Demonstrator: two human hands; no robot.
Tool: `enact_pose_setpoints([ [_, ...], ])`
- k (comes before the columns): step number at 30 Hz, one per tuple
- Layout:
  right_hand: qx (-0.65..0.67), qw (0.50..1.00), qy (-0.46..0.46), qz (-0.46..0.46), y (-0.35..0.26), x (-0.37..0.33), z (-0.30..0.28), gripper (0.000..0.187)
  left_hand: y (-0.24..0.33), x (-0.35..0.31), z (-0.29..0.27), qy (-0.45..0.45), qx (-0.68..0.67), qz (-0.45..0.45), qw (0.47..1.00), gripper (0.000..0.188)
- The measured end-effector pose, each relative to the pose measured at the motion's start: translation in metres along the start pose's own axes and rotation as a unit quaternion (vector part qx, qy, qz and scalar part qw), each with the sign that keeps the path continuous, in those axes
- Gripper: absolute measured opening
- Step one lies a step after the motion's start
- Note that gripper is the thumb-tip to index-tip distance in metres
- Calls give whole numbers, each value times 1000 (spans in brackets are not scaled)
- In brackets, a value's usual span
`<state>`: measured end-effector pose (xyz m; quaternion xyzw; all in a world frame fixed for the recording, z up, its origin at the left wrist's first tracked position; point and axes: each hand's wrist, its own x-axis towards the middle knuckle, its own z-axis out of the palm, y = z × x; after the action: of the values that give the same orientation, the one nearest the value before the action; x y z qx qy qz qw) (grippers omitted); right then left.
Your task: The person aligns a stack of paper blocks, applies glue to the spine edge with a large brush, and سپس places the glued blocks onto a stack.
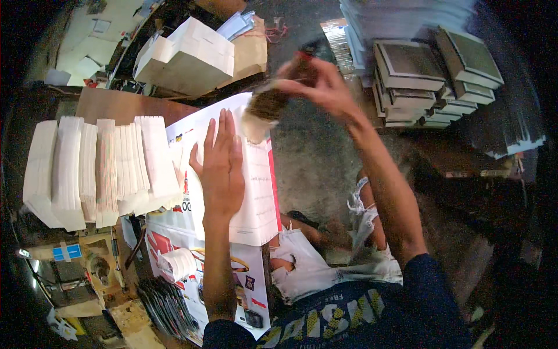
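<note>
My left hand [221, 171] lies flat on a white printed sheet [258, 198], its fingers stretched toward the far end. The sheet has a red strip along its right edge. Raised over the far right corner, my right hand [328, 87] grips a wide brush [266, 110] with brown bristles and a whitish, wet-looking tip. Motion blurs the brush and the fingers round its handle. Whether the tip touches the sheet, I cannot tell. Beneath the sheet is a colourful printed cover [250, 285] on the work surface.
To the left stands a row of thick white paper blocks [99, 168]. Nearer sit a small round white object [177, 264] and a fanned stack of dark covers [165, 308]. Farther off are a large paper stack [189, 58] and, at right, piled dark-topped books [410, 70].
</note>
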<state>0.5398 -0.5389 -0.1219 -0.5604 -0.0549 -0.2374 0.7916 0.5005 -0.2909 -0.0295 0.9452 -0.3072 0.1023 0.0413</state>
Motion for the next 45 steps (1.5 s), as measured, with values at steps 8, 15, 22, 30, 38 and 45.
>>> enact_pose_setpoints([
  [8,64,992,-104,-42,-5,21,-15,40,0,1,-3,-4,-3,-2,1000,51],
  [15,30,999,11,9,-2,17,-14,34,-4,-2,1,3,-41,-2,999,50],
  [22,-49,990,128,23,3,3,4,34,-4,-1,1,-1,-40,-3,999,50],
  [30,-13,999,48,15,25,-27,11,37,0,-3,-2,-4,-34,-4,999,49],
  [38,-86,947,290,109,-53,-53,-1,31,-5,-3,-1,7,-7,-5,1000,49],
  [45,-285,931,214,80,-23,-52,47,44,-5,-2,3,7,-34,1,999,50],
])
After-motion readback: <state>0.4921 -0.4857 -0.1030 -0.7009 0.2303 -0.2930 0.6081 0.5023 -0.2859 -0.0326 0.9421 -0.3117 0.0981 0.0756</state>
